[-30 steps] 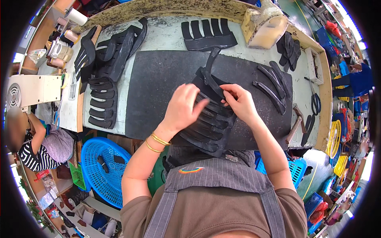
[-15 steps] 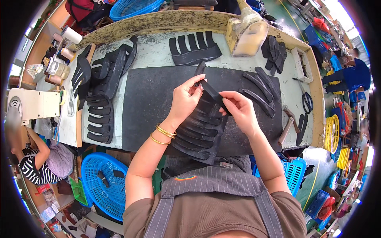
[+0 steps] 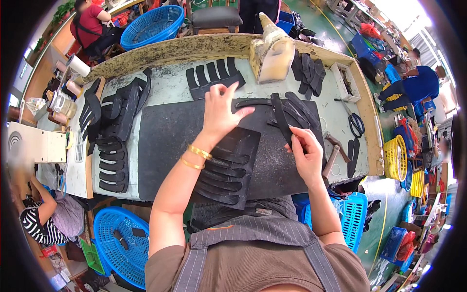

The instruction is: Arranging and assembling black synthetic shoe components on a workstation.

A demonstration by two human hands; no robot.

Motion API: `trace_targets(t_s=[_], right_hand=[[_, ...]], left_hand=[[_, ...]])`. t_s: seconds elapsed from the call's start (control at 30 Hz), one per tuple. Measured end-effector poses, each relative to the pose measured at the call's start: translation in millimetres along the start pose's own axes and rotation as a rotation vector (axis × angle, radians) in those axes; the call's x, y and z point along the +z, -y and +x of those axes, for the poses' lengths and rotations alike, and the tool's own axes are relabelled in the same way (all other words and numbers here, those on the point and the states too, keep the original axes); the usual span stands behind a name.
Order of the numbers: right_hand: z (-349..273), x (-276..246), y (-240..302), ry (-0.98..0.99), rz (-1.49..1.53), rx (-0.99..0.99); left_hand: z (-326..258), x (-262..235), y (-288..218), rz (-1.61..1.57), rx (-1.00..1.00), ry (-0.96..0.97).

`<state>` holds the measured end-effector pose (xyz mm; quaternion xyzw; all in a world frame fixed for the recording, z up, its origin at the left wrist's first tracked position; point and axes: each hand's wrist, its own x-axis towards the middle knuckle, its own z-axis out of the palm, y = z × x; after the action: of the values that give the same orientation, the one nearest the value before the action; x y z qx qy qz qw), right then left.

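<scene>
**Hands working black leather cut pieces on a dark mat**

The left hand is hovering over the far part of the mat with its fingers spread wide and holding nothing; two gold bangles are sitting on that wrist. The right hand is pinching the near end of a long black strip between thumb and fingers, its grip narrow and closed on the strip. The strip is running away from the person toward the far edge of the mat, crossing a curved black piece lying there.

A glove-shaped panel with slit fingers is lying on the mat between the forearms, partly hanging over the near edge of the tabletop. A second fingered panel is lying just beyond the mat. Stacks of black pieces are sitting along the left side. A pale glue jug is standing at the far edge, with more black pieces beside it. Scissors are lying to the right, and a hammer is resting near the right hand. Blue baskets are standing below the tabletop.
</scene>
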<state>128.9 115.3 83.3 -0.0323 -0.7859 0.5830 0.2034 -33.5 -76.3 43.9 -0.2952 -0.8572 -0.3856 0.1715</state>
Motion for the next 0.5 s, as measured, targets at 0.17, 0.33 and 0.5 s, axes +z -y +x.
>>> trace_targets(t_s=[0.17,0.33,0.5], right_hand=[[-4.4,21.2,6.4,0.079,0.022,-0.031],[-9.0,40.0,23.9,0.246,0.012,-0.04],[-8.7,44.5,18.8,0.238,0.121,0.036]], left_hand=[[-17.8,-39.1,-65.6,-0.582,-0.333,0.285],[-44.0,-72.8,-56.8,-0.507,-0.414,0.256],[-88.4,-137.4,-3.6,0.1,-0.368,-0.175]])
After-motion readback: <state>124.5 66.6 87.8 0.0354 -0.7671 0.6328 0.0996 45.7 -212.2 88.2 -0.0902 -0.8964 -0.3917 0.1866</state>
